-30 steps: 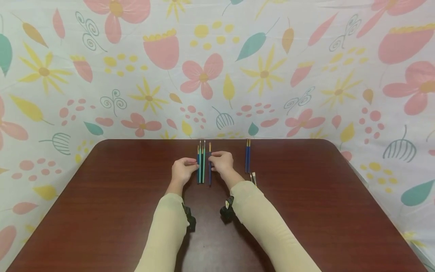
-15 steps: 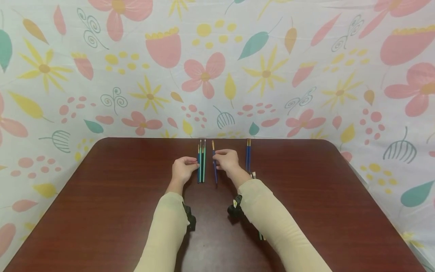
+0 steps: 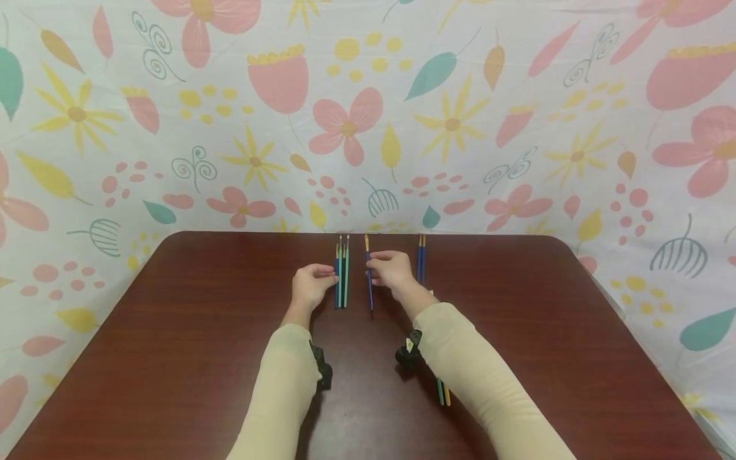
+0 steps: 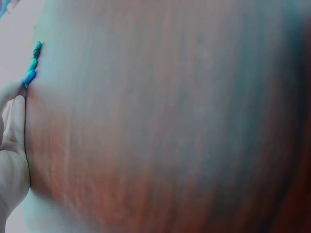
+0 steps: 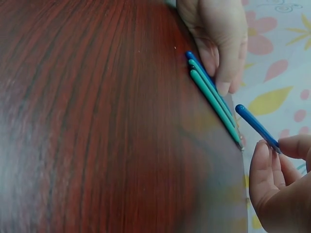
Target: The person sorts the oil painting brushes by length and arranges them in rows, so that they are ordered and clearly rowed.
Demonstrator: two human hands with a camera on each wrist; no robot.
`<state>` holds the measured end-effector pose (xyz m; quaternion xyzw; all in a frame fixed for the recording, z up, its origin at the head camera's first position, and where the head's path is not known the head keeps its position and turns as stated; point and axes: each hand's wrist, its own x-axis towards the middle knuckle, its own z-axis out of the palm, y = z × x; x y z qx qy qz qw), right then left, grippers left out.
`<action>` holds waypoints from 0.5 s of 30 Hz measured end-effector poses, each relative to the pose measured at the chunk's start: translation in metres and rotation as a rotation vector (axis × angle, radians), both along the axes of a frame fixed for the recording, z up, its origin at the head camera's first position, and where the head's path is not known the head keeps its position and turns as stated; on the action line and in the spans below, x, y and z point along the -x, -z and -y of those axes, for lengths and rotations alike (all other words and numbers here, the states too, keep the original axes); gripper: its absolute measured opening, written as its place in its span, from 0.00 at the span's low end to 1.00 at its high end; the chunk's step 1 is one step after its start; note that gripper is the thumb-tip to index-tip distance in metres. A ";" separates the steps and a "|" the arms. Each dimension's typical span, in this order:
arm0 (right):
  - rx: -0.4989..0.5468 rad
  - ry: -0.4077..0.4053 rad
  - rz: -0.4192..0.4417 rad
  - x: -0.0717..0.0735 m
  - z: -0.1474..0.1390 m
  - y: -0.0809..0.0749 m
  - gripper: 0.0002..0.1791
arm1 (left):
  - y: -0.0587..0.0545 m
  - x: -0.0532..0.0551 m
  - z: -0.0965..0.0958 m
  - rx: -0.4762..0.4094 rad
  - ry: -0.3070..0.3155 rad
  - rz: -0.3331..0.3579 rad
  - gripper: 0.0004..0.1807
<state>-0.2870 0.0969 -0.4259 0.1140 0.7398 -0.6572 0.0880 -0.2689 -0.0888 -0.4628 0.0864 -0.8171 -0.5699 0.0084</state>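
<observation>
My right hand (image 3: pixel 392 269) pinches a blue paintbrush (image 3: pixel 369 281), held bristles away from me just right of a small row. In the right wrist view its rounded blue end (image 5: pixel 241 109) sticks out past my thumb and fingers. The row lies side by side: a blue paintbrush (image 3: pixel 336 295) at its left edge, then mint-green paintbrushes (image 3: pixel 345 295) with a dark one among them. My left hand (image 3: pixel 310 284) rests at the left of this row, thumb and fingertips touching the outer blue brush. Only the row's handle ends (image 4: pixel 32 68) show in the left wrist view.
Two blue paintbrushes (image 3: pixel 421 260) lie farther right near the back edge of the brown table (image 3: pixel 172 332). Green and yellow handles (image 3: pixel 443 393) emerge from under my right sleeve, which hides the rest. A flower-patterned cloth (image 3: pixel 345 128) hangs behind the table.
My right hand has moved a little to the right with the blue paintbrush, widening its gap from the row. My left hand stays at the row. Green and yellow handles have come into view.
</observation>
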 end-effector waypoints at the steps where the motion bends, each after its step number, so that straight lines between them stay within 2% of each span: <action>1: 0.001 -0.001 0.001 0.000 -0.001 -0.001 0.17 | -0.001 0.000 0.000 0.003 -0.002 0.001 0.12; 9: -0.002 -0.009 -0.005 -0.002 -0.009 -0.008 0.18 | -0.004 -0.002 -0.001 0.012 -0.005 0.003 0.12; 15: -0.007 0.001 0.008 -0.001 -0.018 -0.007 0.19 | 0.002 0.002 -0.001 0.003 -0.012 0.002 0.11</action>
